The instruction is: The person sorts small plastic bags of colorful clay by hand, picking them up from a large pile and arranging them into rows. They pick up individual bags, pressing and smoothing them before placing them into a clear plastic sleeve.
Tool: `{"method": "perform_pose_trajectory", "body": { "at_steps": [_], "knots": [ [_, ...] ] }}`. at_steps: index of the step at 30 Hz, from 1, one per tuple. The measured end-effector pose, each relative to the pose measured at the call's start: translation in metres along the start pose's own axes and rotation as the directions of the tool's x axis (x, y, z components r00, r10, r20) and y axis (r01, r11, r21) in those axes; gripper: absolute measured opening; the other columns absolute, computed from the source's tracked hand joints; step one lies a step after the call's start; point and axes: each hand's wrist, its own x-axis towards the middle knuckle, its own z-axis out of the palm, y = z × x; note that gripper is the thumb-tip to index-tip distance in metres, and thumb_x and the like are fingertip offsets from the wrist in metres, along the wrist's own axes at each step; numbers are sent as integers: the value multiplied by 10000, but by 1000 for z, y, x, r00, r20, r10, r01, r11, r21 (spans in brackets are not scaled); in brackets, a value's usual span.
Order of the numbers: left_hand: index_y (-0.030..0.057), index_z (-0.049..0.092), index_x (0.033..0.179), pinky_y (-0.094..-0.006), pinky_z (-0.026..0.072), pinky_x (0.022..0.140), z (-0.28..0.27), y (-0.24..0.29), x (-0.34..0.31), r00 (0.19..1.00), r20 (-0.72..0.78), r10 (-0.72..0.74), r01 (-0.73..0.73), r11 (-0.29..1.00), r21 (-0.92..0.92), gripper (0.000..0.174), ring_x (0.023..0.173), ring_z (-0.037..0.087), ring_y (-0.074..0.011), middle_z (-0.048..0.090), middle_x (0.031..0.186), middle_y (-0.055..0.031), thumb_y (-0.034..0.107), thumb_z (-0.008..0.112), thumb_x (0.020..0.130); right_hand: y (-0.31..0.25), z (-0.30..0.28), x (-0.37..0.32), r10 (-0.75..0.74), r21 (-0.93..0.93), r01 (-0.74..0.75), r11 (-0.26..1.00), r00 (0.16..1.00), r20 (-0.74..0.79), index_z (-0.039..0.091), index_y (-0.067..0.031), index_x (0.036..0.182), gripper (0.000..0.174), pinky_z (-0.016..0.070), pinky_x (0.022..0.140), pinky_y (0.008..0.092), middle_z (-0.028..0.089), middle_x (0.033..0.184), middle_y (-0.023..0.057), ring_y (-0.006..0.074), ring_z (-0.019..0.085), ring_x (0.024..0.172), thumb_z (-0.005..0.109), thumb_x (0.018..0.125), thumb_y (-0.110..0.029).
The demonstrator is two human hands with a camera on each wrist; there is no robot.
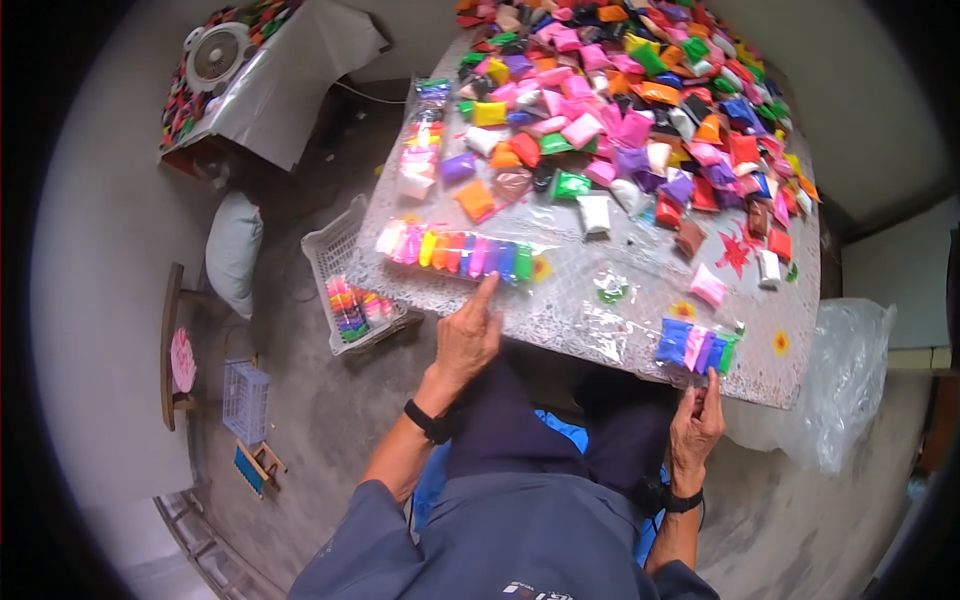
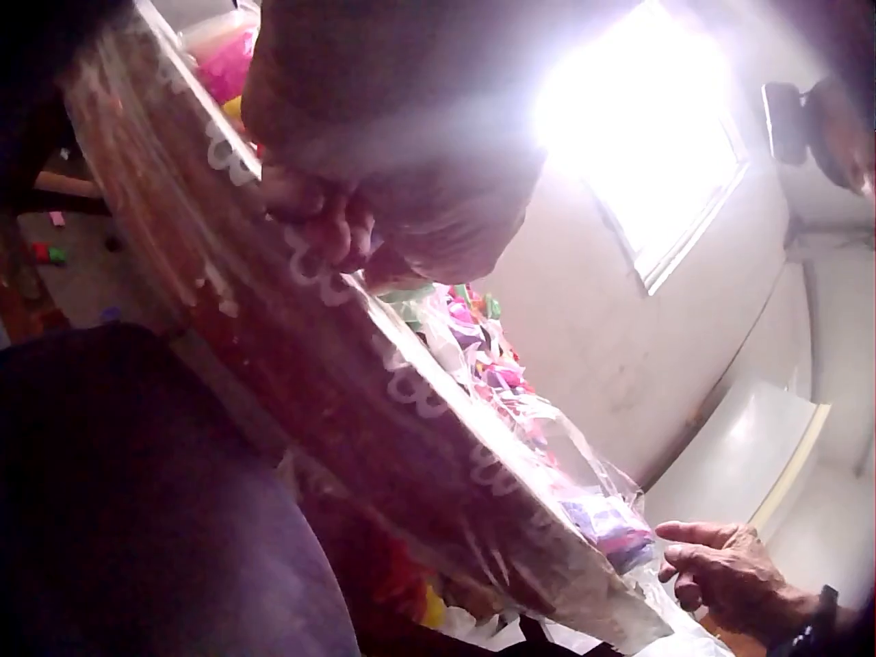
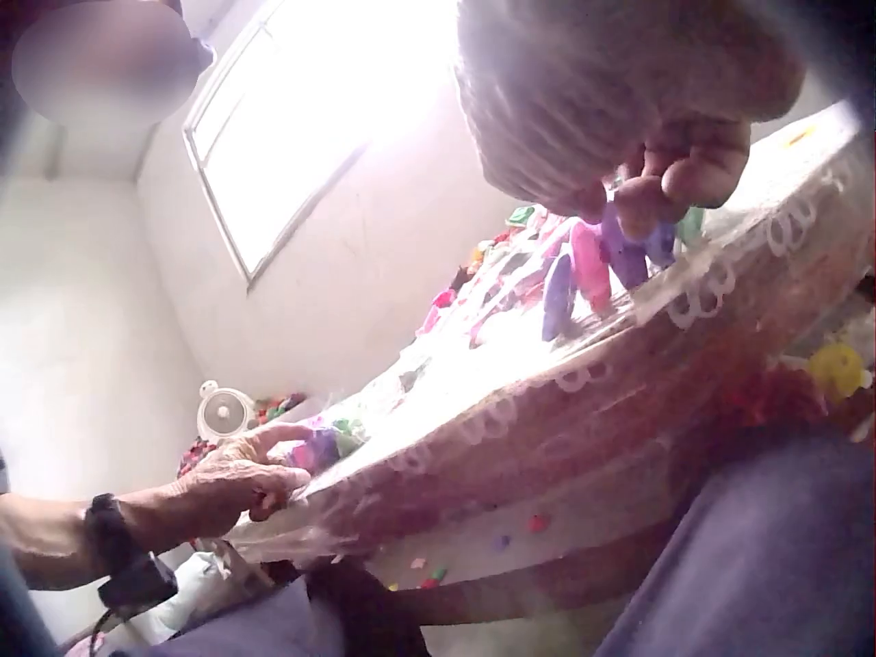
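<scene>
A clear bag with a row of coloured packets [image 1: 455, 252] lies along the table's near left side. The left hand [image 1: 468, 335] touches its near edge with an extended index finger, by the blue and green packets. At the near right edge lies a shorter clear bag with blue, pink, purple and green packets [image 1: 695, 346]. The right hand [image 1: 697, 430] reaches up to it from below the edge, index fingertip against the bag. In the right wrist view, the left hand [image 3: 233, 479] rests at the table edge beside its packets.
A large heap of loose coloured packets [image 1: 640, 110] covers the table's far part. Another filled bag [image 1: 422, 140] lies at the left edge. A white basket [image 1: 335, 245] with filled bags stands on the floor at left. Clear plastic sheeting [image 1: 840, 380] hangs at right.
</scene>
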Motion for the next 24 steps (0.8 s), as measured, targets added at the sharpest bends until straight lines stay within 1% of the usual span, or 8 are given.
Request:
{"method": "perform_pose_trajectory", "body": {
  "at_steps": [3,8,10,17,20,22,24],
  "knots": [
    [161,460,1530,-416,521,594,-2,0,1,999,-24,22,-23,999,-24,727,614,660,-299,638,723,-118,52,715,858,-1,2,-1,17,-1,-17,1000,1000,-10,569,19,1400,461,472,573,314,631,836,84,162,536,617,629,942,20],
    [154,483,1514,-416,529,600,-3,-2,2,1000,-13,-7,7,998,-55,710,619,666,-307,649,733,-122,50,716,851,4,7,-4,27,4,-27,1000,1000,-2,558,18,1412,464,466,574,303,631,837,82,155,529,613,621,952,10],
    [148,486,1509,-413,535,604,-4,-2,1,1000,-21,17,-18,999,-40,709,622,671,-302,653,733,-121,50,719,848,2,7,-3,31,-1,-31,1000,1000,3,561,14,1411,458,464,573,300,631,836,81,149,519,607,617,957,5],
    [143,490,1505,-399,533,597,-3,-1,1,999,-23,26,-27,999,-34,707,606,666,-286,646,714,-108,51,724,844,3,8,-3,43,20,-43,999,999,-1,569,5,1407,453,462,576,301,636,841,83,145,513,611,622,956,4],
    [143,490,1507,-387,526,587,-2,-3,0,1000,-2,-1,1,997,-73,712,589,653,-278,636,698,-102,45,725,843,2,5,-2,45,17,-45,999,999,-16,572,4,1404,455,465,581,303,637,848,88,149,518,622,627,952,10],
    [146,499,1503,-379,521,583,-2,-3,0,999,15,-30,31,995,-92,708,579,643,-266,630,690,-100,30,724,842,3,5,-1,-31,-21,31,999,999,-18,575,4,1401,455,469,587,304,640,858,91,151,525,633,629,949,17],
    [148,510,1495,-371,520,584,-3,-2,1,999,0,-35,35,995,-89,697,577,645,-253,630,683,-97,11,717,844,4,7,-3,-3,24,4,1000,1000,-20,577,5,1400,452,468,586,300,637,860,91,150,528,634,626,951,17]
  ]
}}
